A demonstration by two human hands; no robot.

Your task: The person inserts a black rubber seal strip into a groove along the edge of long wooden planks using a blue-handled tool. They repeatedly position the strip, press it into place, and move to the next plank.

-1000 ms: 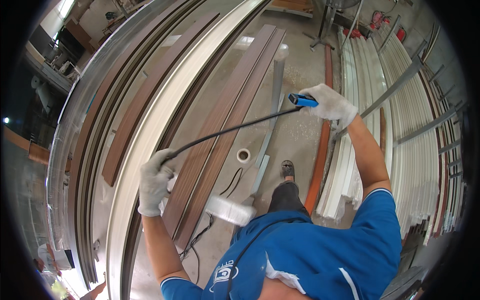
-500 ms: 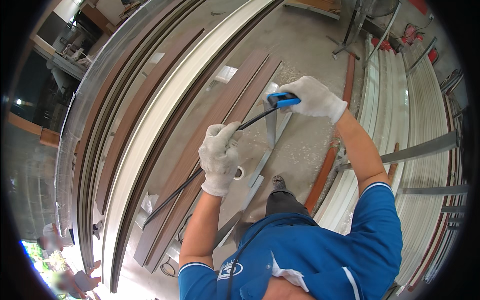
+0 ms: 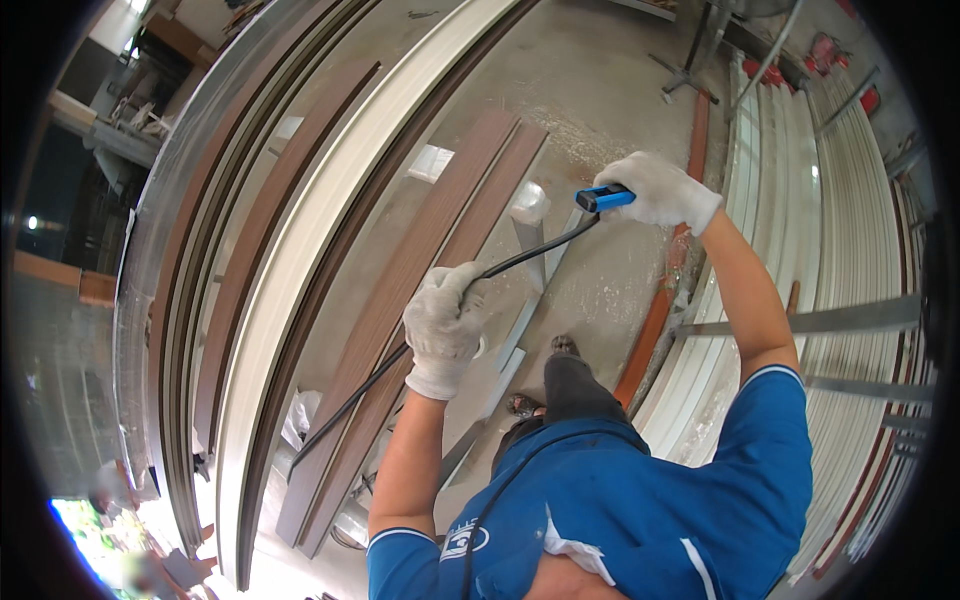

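Note:
My left hand (image 3: 442,325), in a pale work glove, is closed round a thin black flexible strip (image 3: 535,252). The strip rises from the fist to just below my right hand, and its other length trails down to the lower left across two brown boards (image 3: 430,225). My right hand (image 3: 665,190), also gloved, grips a small blue-and-black hand tool (image 3: 604,198), whose exact kind I cannot make out. The strip's upper end lies close under the tool; whether they touch is unclear.
Left of the boards run long white and brown profiles (image 3: 330,200), with plastic-wrapped stock (image 3: 140,290) beyond. Light lengths (image 3: 790,200) fill a metal rack (image 3: 860,318) on the right. An orange-brown bar (image 3: 645,345) and a grey metal stand (image 3: 530,245) are near my feet.
My right hand has moved right with the tool, which has turned. The strip now sags in a curve between my hands. My left hand keeps its grip. A second foot shows.

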